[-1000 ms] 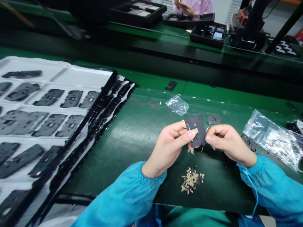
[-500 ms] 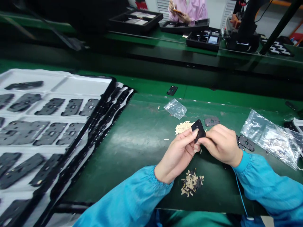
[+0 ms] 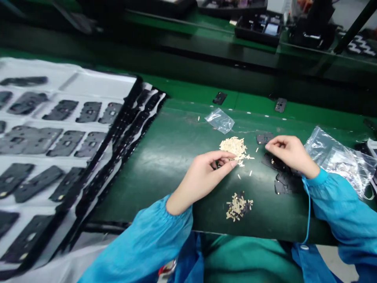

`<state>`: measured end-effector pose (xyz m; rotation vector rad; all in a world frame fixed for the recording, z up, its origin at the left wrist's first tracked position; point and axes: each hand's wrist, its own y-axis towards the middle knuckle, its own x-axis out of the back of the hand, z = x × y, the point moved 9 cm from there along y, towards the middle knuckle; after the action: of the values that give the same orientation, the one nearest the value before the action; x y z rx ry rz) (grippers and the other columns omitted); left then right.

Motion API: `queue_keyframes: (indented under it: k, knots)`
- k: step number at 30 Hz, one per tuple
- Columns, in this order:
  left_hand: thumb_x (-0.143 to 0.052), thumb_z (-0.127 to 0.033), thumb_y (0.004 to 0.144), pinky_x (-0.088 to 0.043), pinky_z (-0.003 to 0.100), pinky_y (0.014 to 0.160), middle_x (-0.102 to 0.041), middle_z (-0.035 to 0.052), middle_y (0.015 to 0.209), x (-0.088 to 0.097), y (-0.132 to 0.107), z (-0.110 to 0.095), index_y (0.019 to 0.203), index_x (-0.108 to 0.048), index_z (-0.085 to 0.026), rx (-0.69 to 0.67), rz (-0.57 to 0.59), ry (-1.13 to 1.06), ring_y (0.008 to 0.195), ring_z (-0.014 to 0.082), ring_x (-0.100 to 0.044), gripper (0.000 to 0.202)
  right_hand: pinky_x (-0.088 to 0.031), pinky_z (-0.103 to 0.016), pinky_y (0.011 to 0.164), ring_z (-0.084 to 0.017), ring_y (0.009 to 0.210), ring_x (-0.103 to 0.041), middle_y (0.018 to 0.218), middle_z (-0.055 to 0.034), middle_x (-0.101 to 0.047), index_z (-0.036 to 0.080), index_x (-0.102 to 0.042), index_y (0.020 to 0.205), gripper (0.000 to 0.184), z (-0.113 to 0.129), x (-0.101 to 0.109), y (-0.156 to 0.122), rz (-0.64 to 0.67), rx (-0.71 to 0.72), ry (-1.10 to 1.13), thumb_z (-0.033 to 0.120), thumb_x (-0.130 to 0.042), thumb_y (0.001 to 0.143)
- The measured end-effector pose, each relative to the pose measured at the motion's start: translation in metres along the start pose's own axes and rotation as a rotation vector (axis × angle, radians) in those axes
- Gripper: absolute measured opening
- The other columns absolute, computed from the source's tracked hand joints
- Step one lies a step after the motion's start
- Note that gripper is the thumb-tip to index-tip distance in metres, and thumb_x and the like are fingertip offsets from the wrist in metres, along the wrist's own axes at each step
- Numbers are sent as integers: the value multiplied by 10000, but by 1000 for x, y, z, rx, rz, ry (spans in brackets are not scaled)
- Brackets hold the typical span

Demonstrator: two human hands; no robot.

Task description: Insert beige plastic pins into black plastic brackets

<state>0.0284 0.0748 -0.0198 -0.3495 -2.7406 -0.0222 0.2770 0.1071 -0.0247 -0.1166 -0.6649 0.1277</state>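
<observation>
My left hand [image 3: 203, 173] reaches over the pile of small cream strips [image 3: 233, 145], thumb and forefinger drawn together at its near edge. Whatever lies between those fingertips is too small to make out. On the right, my right hand [image 3: 291, 154] has its thumb and forefinger pinched beside a black plastic plate [image 3: 264, 137] with cut-outs. Whether it grips anything there is hidden. Under and near that hand lie more black plates [image 3: 282, 187], partly overlapping. A second heap, of mixed cream and dark bits [image 3: 239, 206], sits closer to me.
At left, stacked white-lined trays [image 3: 67, 122] hold several black plates in rows. A small clear bag [image 3: 220, 120] lies behind the cream pile, a larger filled bag [image 3: 341, 161] at right. Single plates [image 3: 280, 105] rest along the back strip. Dark bins [image 3: 259, 29] stand beyond.
The black plate that both hands held is no longer in them. My hands have separated, the left to the cream pile, the right to the plates. A plate now shows on the back strip.
</observation>
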Motion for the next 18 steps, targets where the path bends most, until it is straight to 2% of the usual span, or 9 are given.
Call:
queue_keyframes:
  k: [2,4,6,8,11,14,16,18]
  knots:
    - [-751,-319,894,-517,336,750,-776,62,895,-7,-21,-1,956,-813,-230,-100,74,130,829,216,-668,125,-408,-297,653,-150,641,-576,736,-12,-700,194,-784,939,194,16,-31,-30,207,145,-163,348,-669,915]
    - [-725,-290,917,-512,375,825,-768,59,908,-17,-42,-2,978,-812,-246,-196,133,208,876,228,-659,115,-414,-304,680,-166,694,-618,766,-10,-713,215,-777,1011,166,33,-57,-59,342,290,-281,287,-644,944]
    - [-713,-262,927,-494,374,831,-751,53,903,-26,-61,-4,1011,-809,-257,-285,146,265,871,222,-645,128,-413,-309,686,-177,728,-643,819,-15,-732,226,-759,1059,168,44,-77,-77,412,377,-327,264,-627,963]
    - [-710,-242,931,-464,361,811,-742,52,925,-34,-76,-7,1036,-807,-266,-362,152,340,882,221,-633,145,-403,-307,675,-179,737,-653,856,-18,-741,229,-743,1067,156,49,-91,-84,443,409,-339,256,-621,972]
    - [-685,-236,956,-417,353,776,-742,61,991,-43,-90,-8,1067,-802,-277,-432,157,463,921,231,-609,167,-364,-299,638,-171,703,-634,790,-6,-720,218,-723,1009,102,49,-104,-83,463,412,-364,223,-639,952]
    - [-668,-240,970,-400,352,766,-740,55,976,-46,-94,-9,1037,-799,-272,-470,148,507,919,231,-597,151,-326,-288,608,-143,624,-570,675,24,-654,207,-704,917,64,47,-105,-79,473,368,-346,173,-650,910]
    - [-679,-245,961,-406,349,756,-734,51,931,-43,-94,-10,1030,-787,-251,-484,106,495,885,223,-609,128,-325,-273,589,-117,575,-521,628,44,-607,200,-688,849,53,42,-100,-74,489,267,-246,174,-661,886]
    - [-683,-232,953,-418,343,743,-730,52,904,-36,-91,-14,1085,-764,-239,-512,21,488,842,211,-626,154,-330,-253,555,-99,540,-479,593,59,-559,192,-671,800,80,34,-98,-71,548,119,-54,227,-690,870]
